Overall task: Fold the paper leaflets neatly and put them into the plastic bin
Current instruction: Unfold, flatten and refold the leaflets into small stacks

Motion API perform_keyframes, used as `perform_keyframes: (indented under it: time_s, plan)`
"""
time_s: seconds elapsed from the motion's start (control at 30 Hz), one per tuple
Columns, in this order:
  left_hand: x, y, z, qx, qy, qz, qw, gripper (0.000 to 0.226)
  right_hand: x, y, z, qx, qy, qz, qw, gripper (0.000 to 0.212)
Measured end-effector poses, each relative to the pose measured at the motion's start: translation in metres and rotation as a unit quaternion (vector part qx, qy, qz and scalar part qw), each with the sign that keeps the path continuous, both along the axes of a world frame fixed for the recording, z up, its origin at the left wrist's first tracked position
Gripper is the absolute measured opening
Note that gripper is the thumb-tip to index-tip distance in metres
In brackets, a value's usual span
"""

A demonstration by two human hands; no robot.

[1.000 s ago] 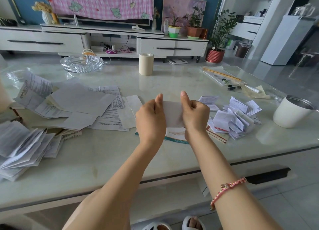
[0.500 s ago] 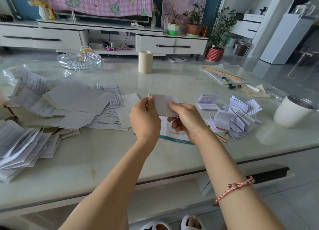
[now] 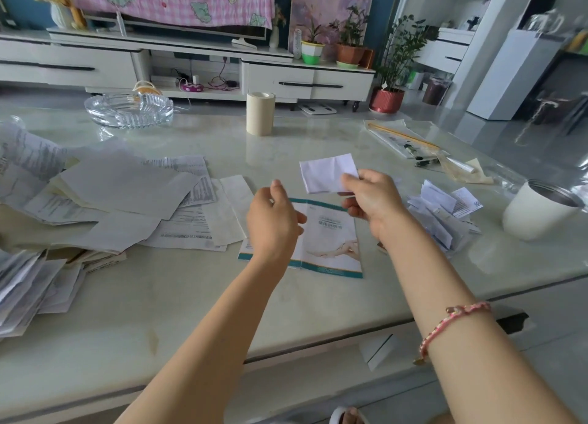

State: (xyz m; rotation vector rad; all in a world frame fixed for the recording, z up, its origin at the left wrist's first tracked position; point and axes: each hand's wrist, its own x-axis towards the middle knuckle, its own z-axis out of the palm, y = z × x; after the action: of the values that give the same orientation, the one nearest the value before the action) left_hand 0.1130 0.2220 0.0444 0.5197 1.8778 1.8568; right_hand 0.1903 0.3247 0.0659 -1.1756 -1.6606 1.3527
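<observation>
My right hand (image 3: 370,197) pinches a small folded white leaflet (image 3: 326,174) above the table, lifted toward the right. My left hand (image 3: 273,220) hovers to the left of it with loosely curled fingers and holds nothing. Under both hands lies a teal-edged brochure (image 3: 331,242) flat on the table. A heap of folded leaflets (image 3: 440,213) sits to the right of my right hand. Unfolded printed sheets (image 3: 121,197) spread across the left side. No plastic bin can be made out.
A white metal-rimmed cup (image 3: 537,210) stands at the right edge. A beige roll (image 3: 260,113) and a glass ashtray (image 3: 129,108) stand farther back. Pens and a plastic sleeve (image 3: 410,143) lie at back right. More papers (image 3: 28,290) pile at the left edge.
My left hand has let go of the folded leaflet and dropped away. My right hand alone now carries it, moving up and to the right.
</observation>
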Motion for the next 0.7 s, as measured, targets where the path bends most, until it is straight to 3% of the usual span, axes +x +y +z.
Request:
perform_keyframes:
  time_s: [0.13, 0.23, 0.3, 0.4, 0.47, 0.53, 0.6, 0.7]
  plan:
    - [-0.003, 0.001, 0.008, -0.007, -0.059, -0.022, 0.998, 0.017, 0.009, 0.058, 0.012, 0.054, 0.022, -0.115, 0.992, 0.027]
    - [0.003, 0.008, 0.015, 0.000, -0.078, -0.041, 0.996, 0.019, 0.008, 0.098, 0.011, 0.117, -0.010, -0.172, 0.978, 0.022]
    - [0.008, 0.012, 0.017, 0.001, -0.087, -0.059, 0.995, 0.019, 0.006, 0.116, 0.003, 0.138, -0.075, -0.173, 0.972, 0.020]
    - [0.010, 0.016, 0.017, 0.000, -0.093, -0.080, 0.992, 0.020, 0.005, 0.130, -0.013, 0.161, -0.243, -0.152, 0.944, 0.026]
    - [0.008, 0.018, 0.017, -0.002, -0.090, -0.083, 0.993, 0.020, 0.009, 0.128, -0.022, 0.181, -0.404, -0.120, 0.889, 0.031]
    - [0.005, 0.020, 0.017, -0.003, -0.087, -0.079, 0.993, 0.020, 0.013, 0.122, -0.030, 0.205, -0.504, -0.089, 0.834, 0.034]
    - [0.004, 0.022, 0.016, -0.004, -0.091, -0.078, 0.993, 0.019, 0.017, 0.119, -0.037, 0.232, -0.541, -0.075, 0.804, 0.037]
    - [0.004, 0.023, 0.016, -0.009, -0.096, -0.083, 0.992, 0.019, 0.016, 0.120, -0.037, 0.271, -0.538, -0.064, 0.795, 0.037]
